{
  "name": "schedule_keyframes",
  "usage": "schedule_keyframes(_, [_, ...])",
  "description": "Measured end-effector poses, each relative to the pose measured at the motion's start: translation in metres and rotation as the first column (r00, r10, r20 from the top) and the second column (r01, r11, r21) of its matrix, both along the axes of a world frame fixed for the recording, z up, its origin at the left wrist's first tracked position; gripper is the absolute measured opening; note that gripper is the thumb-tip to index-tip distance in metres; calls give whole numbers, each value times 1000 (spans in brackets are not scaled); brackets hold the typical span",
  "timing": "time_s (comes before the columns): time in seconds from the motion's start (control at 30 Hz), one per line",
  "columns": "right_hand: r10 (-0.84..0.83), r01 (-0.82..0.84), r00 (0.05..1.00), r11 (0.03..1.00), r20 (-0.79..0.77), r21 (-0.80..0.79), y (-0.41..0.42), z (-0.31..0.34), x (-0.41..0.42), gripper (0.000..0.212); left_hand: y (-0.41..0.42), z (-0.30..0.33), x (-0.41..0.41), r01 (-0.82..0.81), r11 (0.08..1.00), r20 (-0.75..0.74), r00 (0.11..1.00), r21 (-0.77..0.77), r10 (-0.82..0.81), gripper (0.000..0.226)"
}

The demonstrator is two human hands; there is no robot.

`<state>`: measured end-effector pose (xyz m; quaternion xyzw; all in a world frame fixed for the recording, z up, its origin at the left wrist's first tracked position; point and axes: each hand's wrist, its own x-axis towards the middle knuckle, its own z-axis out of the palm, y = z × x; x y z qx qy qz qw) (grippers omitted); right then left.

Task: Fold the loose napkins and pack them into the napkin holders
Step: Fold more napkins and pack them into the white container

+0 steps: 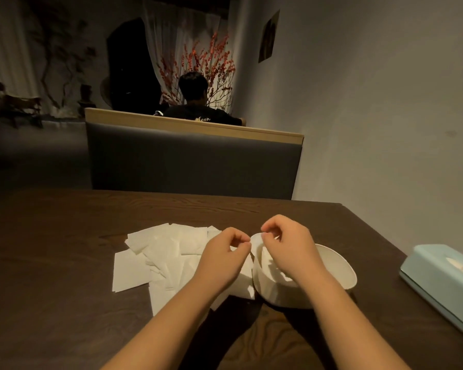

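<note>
I see both hands pinching one napkin (255,243) over the white round holder (340,265); left hand (223,259) and right hand (286,244) fingers are curled on its top edge; the paper looks thin, light and easily torn, so I would grip near corners; loose napkins (166,249) lie on the tabletop (64,236).

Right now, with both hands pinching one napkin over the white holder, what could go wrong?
1. The left hand and right hand pinch the napkin by its thin top edge; pulling apart might tear it.
2. The round white holder stands unsteadied, so pushing the napkin in could tip or slide it.
3. The forearms hang over the loose napkins, so a sweep could scatter them.
</note>
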<state>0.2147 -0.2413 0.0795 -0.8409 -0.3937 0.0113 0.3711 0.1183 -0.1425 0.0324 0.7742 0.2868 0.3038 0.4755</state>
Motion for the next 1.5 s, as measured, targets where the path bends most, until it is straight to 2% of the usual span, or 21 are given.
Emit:
schedule_keyframes(0.1, [120,-120,992,993,-45,17,19,-3,-23,11,12,2,-13,-18,1000,44,999,22,17,13])
schedule_keyframes(0.3, [186,-182,976,982,-112,43,57,-23,-42,11,45,-11,-50,-77,993,-1,997,93,77,13])
schedule_keyframes(0.4, [155,-155,983,988,-102,4,71,-37,-40,11,63,-22,-66,-115,961,-101,984,253,144,9])
schedule_keyframes(0.47, [116,-119,990,992,-78,-31,75,-46,-35,11,76,-30,-76,-134,929,-138,972,346,191,14])
schedule_keyframes(0.57, [97,-104,992,992,-86,-73,71,-64,-26,17,89,-46,-88,-171,908,-145,959,383,242,23])
schedule_keyframes(0.8, [118,-120,993,988,-18,-97,66,-89,-16,16,105,-58,-99,-152,920,-208,949,362,238,17])
schedule_keyframes(0.9, [106,-91,990,982,91,-163,65,-89,-22,12,104,-57,-100,-118,926,-283,931,360,229,12])
schedule_keyframes(1.0, [91,1,974,917,209,-399,69,-85,-35,42,102,-56,-99,-103,940,-308,928,327,209,7])
schedule_keyframes(1.07, [89,5,978,893,189,-450,75,-81,-44,49,100,-56,-98,-82,951,-328,927,298,182,7])
schedule_keyframes(1.23, [129,-111,991,928,27,-355,80,-76,-60,35,95,-58,-99,-38,981,-386,916,189,109,11])
schedule_keyframes(1.4, [161,-172,985,938,-63,-301,80,-74,-65,40,93,-56,-100,-83,987,-334,934,139,126,13])
schedule_keyframes(1.5, [186,-207,972,967,-142,-149,77,-73,-63,36,91,-54,-101,-132,988,-257,955,84,149,10])
